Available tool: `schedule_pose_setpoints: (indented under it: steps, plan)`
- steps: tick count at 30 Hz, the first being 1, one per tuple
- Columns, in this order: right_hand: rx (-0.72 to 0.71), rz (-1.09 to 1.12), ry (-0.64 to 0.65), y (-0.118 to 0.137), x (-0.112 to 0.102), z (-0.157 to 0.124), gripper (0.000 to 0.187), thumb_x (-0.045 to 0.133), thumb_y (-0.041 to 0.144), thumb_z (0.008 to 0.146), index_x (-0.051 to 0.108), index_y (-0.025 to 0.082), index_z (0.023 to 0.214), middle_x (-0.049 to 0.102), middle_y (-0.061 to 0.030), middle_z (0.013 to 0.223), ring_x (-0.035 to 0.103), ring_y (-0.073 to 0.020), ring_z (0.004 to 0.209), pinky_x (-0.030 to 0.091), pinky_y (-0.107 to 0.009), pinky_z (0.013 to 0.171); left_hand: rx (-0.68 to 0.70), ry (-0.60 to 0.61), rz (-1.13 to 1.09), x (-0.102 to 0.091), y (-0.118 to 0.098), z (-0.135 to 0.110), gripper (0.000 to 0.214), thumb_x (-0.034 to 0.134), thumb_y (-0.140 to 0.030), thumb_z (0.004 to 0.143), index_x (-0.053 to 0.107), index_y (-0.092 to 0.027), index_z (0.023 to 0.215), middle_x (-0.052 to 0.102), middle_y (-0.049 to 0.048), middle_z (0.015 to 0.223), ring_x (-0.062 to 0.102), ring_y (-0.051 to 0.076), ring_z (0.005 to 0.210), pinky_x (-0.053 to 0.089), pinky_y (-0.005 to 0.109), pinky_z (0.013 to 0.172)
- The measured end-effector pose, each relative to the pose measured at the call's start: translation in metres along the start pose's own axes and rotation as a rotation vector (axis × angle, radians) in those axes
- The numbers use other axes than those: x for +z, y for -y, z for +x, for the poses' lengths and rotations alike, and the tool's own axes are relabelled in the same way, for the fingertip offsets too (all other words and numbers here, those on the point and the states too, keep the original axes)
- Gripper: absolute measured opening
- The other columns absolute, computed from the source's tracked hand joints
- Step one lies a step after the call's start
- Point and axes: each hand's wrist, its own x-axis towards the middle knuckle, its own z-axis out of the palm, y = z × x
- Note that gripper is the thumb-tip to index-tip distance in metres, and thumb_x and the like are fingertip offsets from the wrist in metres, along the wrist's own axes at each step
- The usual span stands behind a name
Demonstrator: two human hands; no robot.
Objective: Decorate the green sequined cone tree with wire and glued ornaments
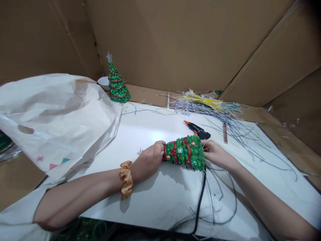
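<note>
A small green sequinned Christmas tree with red trim and tiny ornaments lies on its side over the white table. My left hand, with a gold scrunchie on the wrist, is closed around the tree's narrow top end. My right hand is at the tree's wide base, fingers curled against it and pinching a thin yellowish wire there. A black hot glue gun with an orange tip lies just behind the tree; its cord runs toward me under the tree.
A finished green tree with a silver star stands at the back left beside a white cup. A big white plastic bag covers the left. Yellow, silver and green wire stems lie at the back right. Cardboard walls surround the table.
</note>
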Motion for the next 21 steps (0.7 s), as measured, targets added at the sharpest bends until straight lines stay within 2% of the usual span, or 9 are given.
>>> schedule_pose_setpoints:
  steps: [7,13,17,19,21]
  plan:
    - [-0.035,-0.047,-0.047,-0.004,0.001,-0.002,0.012,0.064,0.03,0.069,0.061,0.019,0.065,0.058,0.0019,0.055,0.053,-0.0139,0.053,0.047,-0.026,0.053,0.028,-0.02,-0.031,0.002,0.003,0.0,0.028,0.025,-0.017,0.091,0.041,-0.013,0.113,0.057,0.0108,0.098,0.057,0.015,0.08,0.049,0.031,0.074]
    - [-0.088,-0.077,-0.086,-0.009,0.003,-0.01,0.006,0.055,0.021,0.072,0.061,0.018,0.072,0.062,-0.0007,0.07,0.056,-0.015,0.065,0.047,-0.028,0.066,0.038,-0.035,-0.012,0.001,0.003,0.0,0.029,0.029,-0.017,0.091,0.039,-0.017,0.118,0.058,0.0099,0.105,0.059,0.017,0.091,0.049,0.034,0.084]
    - [-0.131,-0.159,-0.183,-0.013,0.012,-0.015,0.014,0.051,0.011,0.069,0.059,0.018,0.078,0.059,-0.0005,0.073,0.054,-0.0143,0.067,0.044,-0.026,0.064,0.115,-0.09,0.159,-0.001,0.004,-0.003,0.025,0.033,-0.017,0.091,0.041,-0.018,0.114,0.056,0.0112,0.119,0.053,0.02,0.113,0.043,0.041,0.098]
    - [-0.153,-0.215,-0.236,-0.013,0.016,-0.017,0.015,0.05,0.009,0.068,0.059,0.018,0.077,0.057,-0.0001,0.072,0.052,-0.0142,0.067,0.042,-0.026,0.063,0.195,-0.113,0.261,-0.005,0.004,-0.004,0.018,0.037,-0.017,0.09,0.047,-0.018,0.105,0.058,0.0102,0.118,0.053,0.021,0.114,0.041,0.042,0.102]
    - [-0.167,-0.242,-0.27,-0.014,0.014,-0.017,0.011,0.052,0.01,0.069,0.058,0.017,0.074,0.054,-0.0001,0.071,0.05,-0.014,0.066,0.041,-0.026,0.063,0.236,-0.119,0.319,-0.008,0.004,-0.005,0.014,0.04,-0.016,0.089,0.05,-0.019,0.098,0.062,0.0088,0.114,0.057,0.02,0.11,0.045,0.037,0.098]
